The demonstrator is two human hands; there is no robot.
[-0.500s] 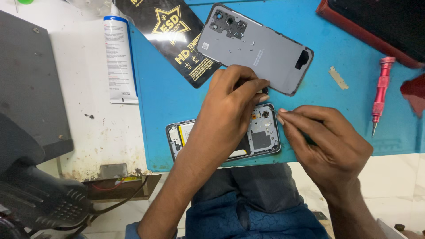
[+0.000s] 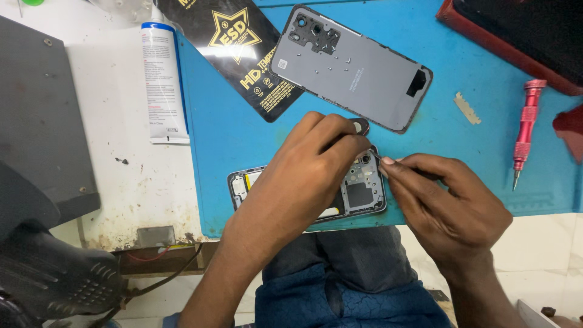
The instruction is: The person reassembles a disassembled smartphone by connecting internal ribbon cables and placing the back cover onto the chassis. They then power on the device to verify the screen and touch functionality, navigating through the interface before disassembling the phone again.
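Centrally, low in the frame, an opened phone lies on the blue mat with its back removed and its inner parts showing. The left hand rests across most of it, fingers curled together and pressing down near the phone's camera end. The right hand sits just right of the phone, fingers pinched narrowly around a thin dark tool whose tip meets the phone's upper right corner. Above them, the grey back cover lies tilted on the mat. A black glossy packet lies upper left of it, and a white tube beside that. A red screwdriver lies at the right.
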